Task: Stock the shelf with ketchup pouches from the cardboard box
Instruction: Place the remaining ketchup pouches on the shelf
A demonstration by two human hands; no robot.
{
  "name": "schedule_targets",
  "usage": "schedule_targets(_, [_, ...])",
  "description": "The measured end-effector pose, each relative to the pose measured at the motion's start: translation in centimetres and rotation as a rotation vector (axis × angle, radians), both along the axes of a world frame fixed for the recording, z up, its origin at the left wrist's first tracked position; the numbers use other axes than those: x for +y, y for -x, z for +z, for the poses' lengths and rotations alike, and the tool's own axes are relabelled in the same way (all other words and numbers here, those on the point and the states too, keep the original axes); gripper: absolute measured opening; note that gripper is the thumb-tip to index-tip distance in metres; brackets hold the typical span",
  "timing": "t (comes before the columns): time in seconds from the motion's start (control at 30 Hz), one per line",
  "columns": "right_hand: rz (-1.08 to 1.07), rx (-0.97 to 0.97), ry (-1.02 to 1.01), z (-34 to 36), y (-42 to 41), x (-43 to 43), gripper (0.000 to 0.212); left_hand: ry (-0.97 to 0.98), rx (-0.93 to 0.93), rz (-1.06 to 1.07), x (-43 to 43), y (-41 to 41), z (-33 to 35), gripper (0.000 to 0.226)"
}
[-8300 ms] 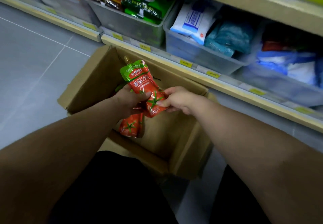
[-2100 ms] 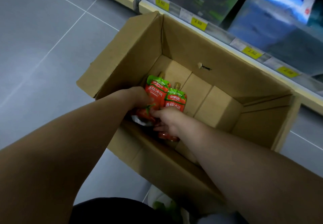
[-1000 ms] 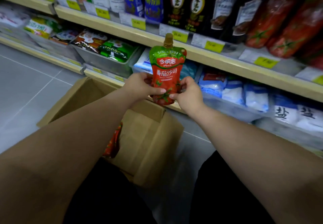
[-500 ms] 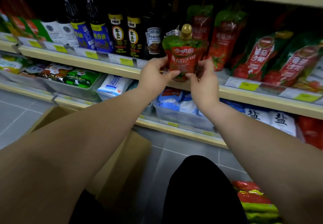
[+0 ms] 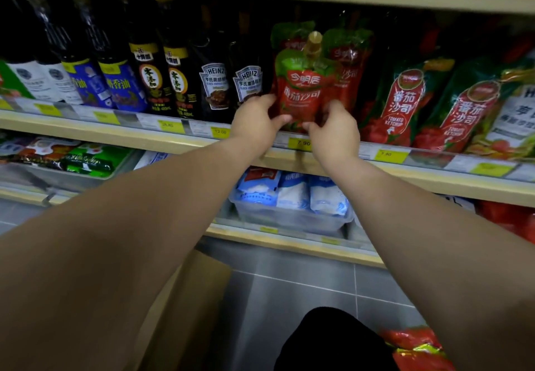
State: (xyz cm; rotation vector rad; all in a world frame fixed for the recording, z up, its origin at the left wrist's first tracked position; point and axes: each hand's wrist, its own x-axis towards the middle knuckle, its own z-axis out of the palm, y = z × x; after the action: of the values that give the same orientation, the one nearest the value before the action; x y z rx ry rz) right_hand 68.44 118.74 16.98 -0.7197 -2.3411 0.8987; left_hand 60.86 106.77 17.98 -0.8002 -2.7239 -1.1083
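Pale wood forms the shelf (image 5: 121, 136) that runs across the whole view, with a strip of labels along its front edge; below it lies the grey tiled floor (image 5: 304, 289), where the cardboard box (image 5: 188, 312) shows only as a tan side between the left forearm and a dark knee. On the shelf's left half stands a row of dark bottles (image 5: 162, 81), upright and shoulder to shoulder; on its right lean large red-and-green sachets (image 5: 402, 104) printed "Tomato Ketchup". One level down, a clear bin (image 5: 289, 220) holds white-and-blue bags. At the lower right edge lie a few red packets (image 5: 417, 347) (their print is too blurred to read). Between the bottles and the large sachets the ketchup pouch (image 5: 301, 92) is held upright at the shelf front, just ahead of two matching pouches (image 5: 350, 60) standing behind it; whether its base touches the board I cannot tell, since the hands cover it. The left hand (image 5: 254, 123) pinches its lower left edge and the right hand (image 5: 333, 133) its lower right edge, thumbs on the front face, the two close together. A yellow price tag (image 5: 301, 143) sits just beneath, and the pouch's tan cap (image 5: 314, 41) points straight up.
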Motion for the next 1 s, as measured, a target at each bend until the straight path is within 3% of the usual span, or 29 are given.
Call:
schedule_targets(0.37, [-0.027, -0.082, -0.052, -1.0, 1.1, -0.4, 0.046, -0.112, 0.054, 0.078, -1.0, 1.2, -1.5, 0.041])
schedule_targets(0.8, [-0.003, -0.159, -0.077, 0.0, 0.4, -2.1, 0.049, -0.015, 0.126, 0.039, -3.3, -0.2, -1.1, 0.045])
schedule_targets(1.0, [-0.01, 0.01, -0.175, -0.3, -3.2, -6.1, 0.043, -0.003, 0.033, 0.037, -6.6, -2.7, -0.4, 0.029])
